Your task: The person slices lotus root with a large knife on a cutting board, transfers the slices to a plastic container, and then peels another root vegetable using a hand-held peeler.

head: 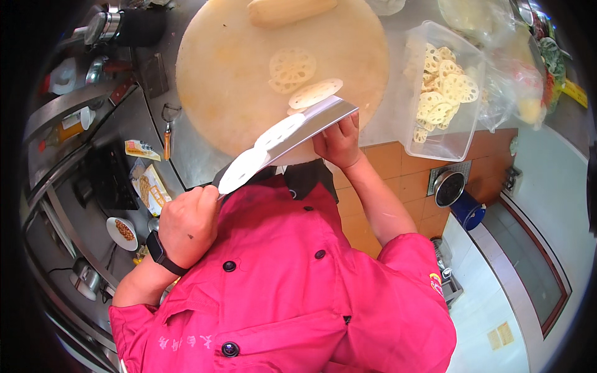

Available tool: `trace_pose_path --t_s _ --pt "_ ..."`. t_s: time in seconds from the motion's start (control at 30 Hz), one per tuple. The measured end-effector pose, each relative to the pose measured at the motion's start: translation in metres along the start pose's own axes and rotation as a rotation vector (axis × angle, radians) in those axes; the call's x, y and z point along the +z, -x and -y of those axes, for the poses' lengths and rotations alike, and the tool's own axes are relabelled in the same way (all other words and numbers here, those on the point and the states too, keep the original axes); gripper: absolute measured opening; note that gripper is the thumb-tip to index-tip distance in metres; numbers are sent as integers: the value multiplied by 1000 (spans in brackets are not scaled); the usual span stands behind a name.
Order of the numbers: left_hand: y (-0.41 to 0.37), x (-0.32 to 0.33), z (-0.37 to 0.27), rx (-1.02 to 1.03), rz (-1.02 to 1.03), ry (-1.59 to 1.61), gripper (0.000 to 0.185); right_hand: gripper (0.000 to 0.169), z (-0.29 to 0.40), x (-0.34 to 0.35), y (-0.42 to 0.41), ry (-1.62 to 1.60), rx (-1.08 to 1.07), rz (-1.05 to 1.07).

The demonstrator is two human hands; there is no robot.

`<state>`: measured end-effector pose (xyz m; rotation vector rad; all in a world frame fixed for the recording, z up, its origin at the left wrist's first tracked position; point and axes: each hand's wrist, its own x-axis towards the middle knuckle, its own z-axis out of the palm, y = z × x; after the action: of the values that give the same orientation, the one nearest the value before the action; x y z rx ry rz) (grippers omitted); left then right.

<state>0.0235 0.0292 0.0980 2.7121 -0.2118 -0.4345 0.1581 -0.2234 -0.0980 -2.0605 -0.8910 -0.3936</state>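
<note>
A broad steel cleaver blade (317, 122) is held slanted between both hands, low over the near part of a round cutting board (224, 84). White lotus root slices (245, 170) lie along it. My left hand (191, 224), with a black watch at the wrist, is closed at the blade's lower left end, beside the nearest slice. My right hand (339, 140) grips the blade's right end from below; the handle does not show. More lotus root slices (292, 70) lie on the board, and a peeled lotus root piece (291, 10) rests at its far edge.
Right of the board stands a clear plastic container (440, 144) of lotus root slices, beside plastic bags (522, 84). At left are a wooden-handled peeler (167, 140), food packets (151, 189) and a white bowl of peanuts (122, 233). A blue bucket (468, 213) stands on the floor.
</note>
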Motion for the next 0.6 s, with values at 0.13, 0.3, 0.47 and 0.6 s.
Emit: trace_pose_path --t_s 0.13,0.3,0.47,0.6 --pt "-8 4 0 -12 17 -6 12 28 0 0 -1 -11 -18 -24" --pt "-70 69 20 14 -21 28 13 29 0 -1 -4 -45 -35 -9" --pt "-76 51 40 -41 -99 254 13 31 -4 0 -3 -72 -36 -46" --pt "-66 40 53 -40 -185 150 15 32 -3 -2 -6 -67 -36 -27"
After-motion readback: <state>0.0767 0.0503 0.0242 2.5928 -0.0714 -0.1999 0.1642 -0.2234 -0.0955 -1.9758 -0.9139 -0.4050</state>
